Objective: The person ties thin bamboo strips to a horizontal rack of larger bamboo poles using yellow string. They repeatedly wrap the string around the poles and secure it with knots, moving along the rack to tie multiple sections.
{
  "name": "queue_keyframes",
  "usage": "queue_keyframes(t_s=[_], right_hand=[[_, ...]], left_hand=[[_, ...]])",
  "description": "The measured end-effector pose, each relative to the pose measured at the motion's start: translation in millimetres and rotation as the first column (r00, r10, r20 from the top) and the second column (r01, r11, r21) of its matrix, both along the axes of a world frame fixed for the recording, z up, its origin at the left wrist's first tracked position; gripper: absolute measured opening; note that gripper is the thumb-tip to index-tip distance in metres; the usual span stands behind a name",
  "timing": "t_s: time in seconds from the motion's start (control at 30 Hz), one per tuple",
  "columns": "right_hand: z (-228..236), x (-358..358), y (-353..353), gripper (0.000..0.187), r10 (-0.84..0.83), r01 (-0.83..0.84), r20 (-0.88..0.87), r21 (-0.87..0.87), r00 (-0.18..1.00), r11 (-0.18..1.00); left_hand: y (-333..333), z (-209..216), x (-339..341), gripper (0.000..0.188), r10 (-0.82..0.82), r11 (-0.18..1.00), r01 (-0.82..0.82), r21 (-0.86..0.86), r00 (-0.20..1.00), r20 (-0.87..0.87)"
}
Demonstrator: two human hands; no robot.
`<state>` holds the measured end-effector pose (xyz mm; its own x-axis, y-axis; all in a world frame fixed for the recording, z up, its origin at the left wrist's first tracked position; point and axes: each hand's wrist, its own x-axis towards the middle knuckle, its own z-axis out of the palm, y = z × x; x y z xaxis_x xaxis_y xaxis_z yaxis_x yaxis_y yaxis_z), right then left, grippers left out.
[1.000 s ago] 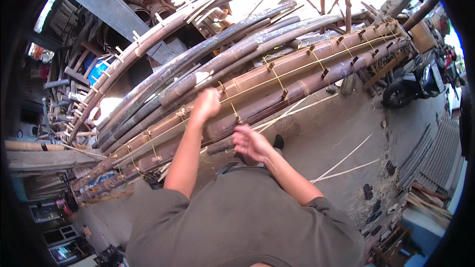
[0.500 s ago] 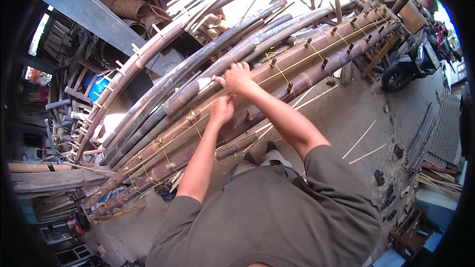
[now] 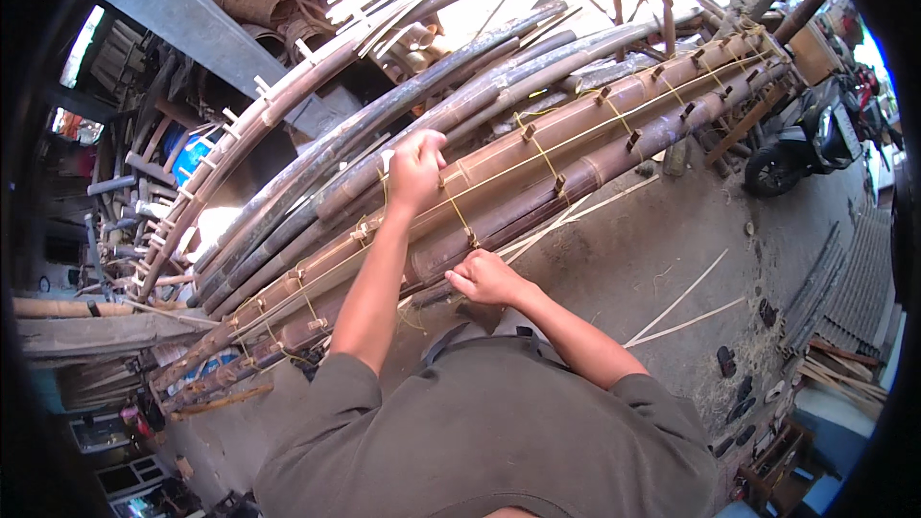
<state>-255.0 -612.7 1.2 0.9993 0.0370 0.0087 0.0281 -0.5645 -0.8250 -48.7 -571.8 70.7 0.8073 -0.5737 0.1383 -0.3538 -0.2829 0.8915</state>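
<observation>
Two long brown bamboo poles run side by side across the view, studded with short pegs and laced with yellow cord. At the far pole, my left hand is closed in a fist, its thumb on top; whatever lies inside is hidden. My right hand is closed just on the near side of the nearer pole, beside a peg. Between that peg and the far pole, close to my left hand, the cord is stretched. I cannot make out what the right fingers grip.
Beyond the poles lies a stack of dark bamboo poles, with a curved bamboo piece with pegs behind it. Thin pale strips lie on the floor at right. Further right stand a motorbike and corrugated sheets.
My right hand has come down from the far pole to the near side of the nearer one. My left hand has risen slightly and moved left. A cord now spans the two poles between them.
</observation>
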Motion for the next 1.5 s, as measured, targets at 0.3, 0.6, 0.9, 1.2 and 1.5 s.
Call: queue_keyframes(t_s=[0.3,0.6,0.9,1.2,1.5], right_hand=[[32,-13,56,0.023,0.022,-0.023,-0.019,-0.068,1.000,0.997],[13,17,194,0.017,-0.364,0.479,-0.655,0.743,0.662,-0.468],[127,136,234,0.038,-0.069,0.026,0.135,0.300,0.988,0.954],[65,212,111,0.048,0.122,-0.104,-0.100,0.169,0.987,0.980],[0,33,171,0.039,0.161,-0.165,0.263,-0.011,0.951,0.986]], left_hand=[[31,-79,70,0.034,-0.034,0.936,-0.005,0.353,0.994,0.104],[246,-48,5,0.035,-0.233,0.823,0.155,0.547,0.969,0.077],[243,-92,-4,0.021,-0.036,0.927,-0.093,0.364,0.942,0.333],[237,-52,2,0.029,-0.175,0.888,0.147,0.435,0.984,0.026],[222,-44,-12,0.023,-0.005,0.982,-0.019,0.190,0.992,0.123]])
